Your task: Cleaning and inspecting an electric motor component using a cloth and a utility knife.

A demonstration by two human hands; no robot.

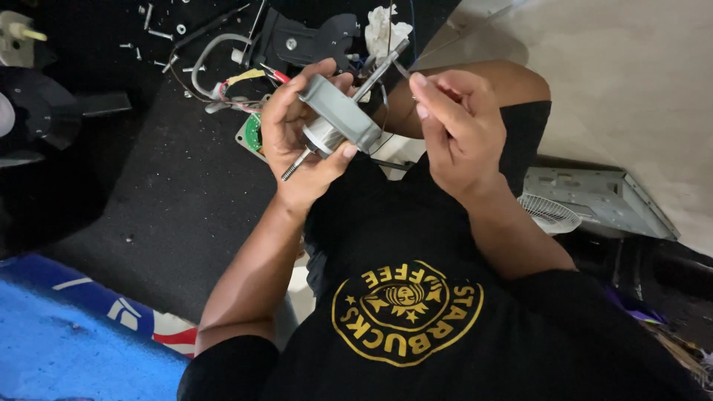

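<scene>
My left hand (293,141) grips a small grey electric motor (338,115) with a threaded metal shaft sticking out toward the lower left. Thin wires run from the motor's far end up toward my right hand (457,122). The right hand's fingers are pinched together on a thin wire next to a metal shaft or tool tip (382,67) that pokes out above the motor. Both hands are held over my lap, above my black shirt.
A dark mat (171,193) carries loose screws (156,33), a grey cable loop (212,56), a round green circuit board (252,134) and a black plastic housing (304,41). A black fan blade (44,111) lies left. A grey metal chassis (594,197) and small white grille (549,212) sit right.
</scene>
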